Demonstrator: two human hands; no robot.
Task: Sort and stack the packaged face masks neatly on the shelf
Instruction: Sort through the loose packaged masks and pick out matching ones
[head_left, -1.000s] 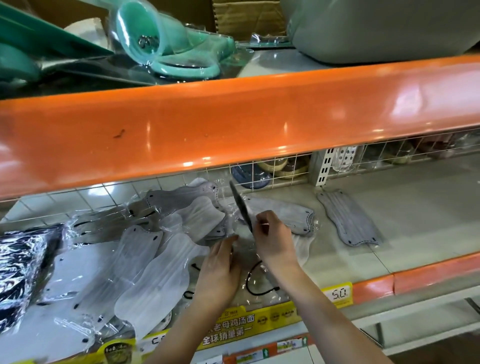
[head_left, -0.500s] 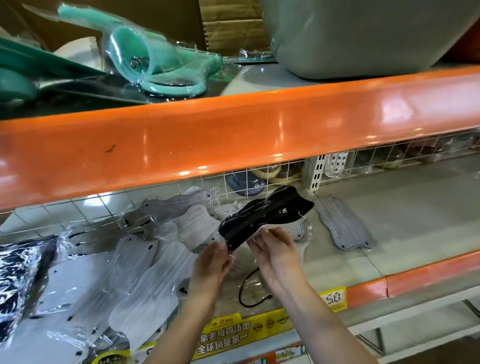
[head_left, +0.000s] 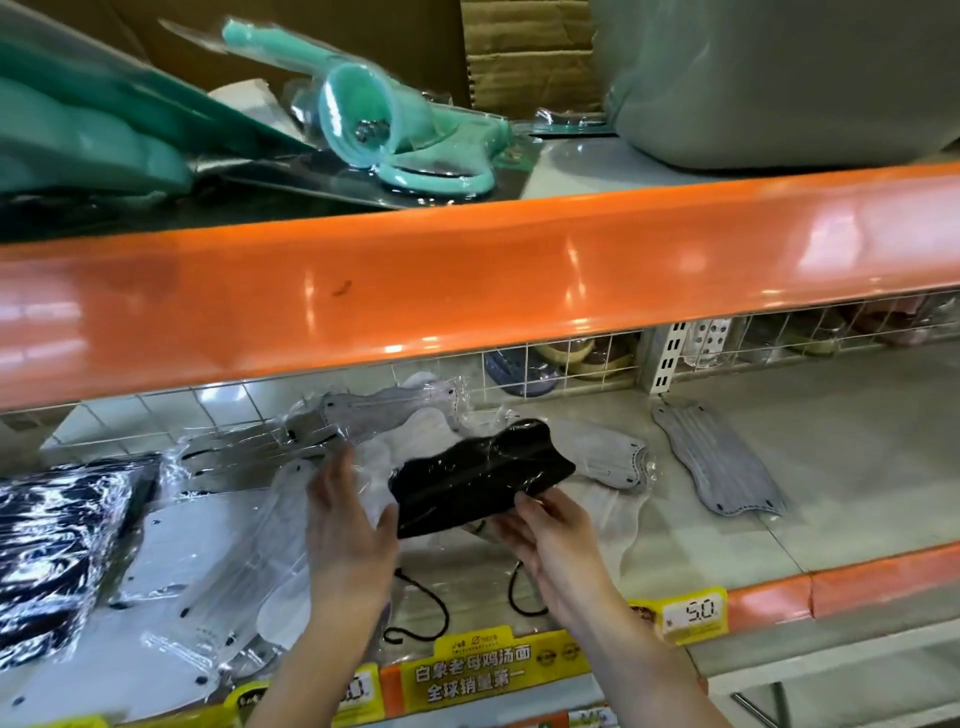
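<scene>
A black packaged mask (head_left: 483, 475) hangs flat above the lower shelf (head_left: 852, 467), its black ear loops dangling below. My right hand (head_left: 556, 535) pinches the mask's near right edge. My left hand (head_left: 348, 519) touches its left end with the thumb, fingers mostly straight. White packaged masks (head_left: 218, 561) lie loosely heaped at left. A grey-white packaged mask (head_left: 608, 457) lies behind the black one. A single grey mask (head_left: 717, 462) lies apart to the right. A pile of black packaged masks (head_left: 57, 545) sits at the far left.
An orange beam (head_left: 467, 286) of the upper shelf overhangs the working space. Teal plastic goods (head_left: 395, 135) and a grey tub (head_left: 779, 83) sit above it. A wire grid (head_left: 571, 358) backs the lower shelf. A yellow price tag (head_left: 696, 616) hangs on the front edge.
The black mask went from standing on edge to lying flat and level between both hands. It came slightly lower and nearer; my left hand spread open at its left end.
</scene>
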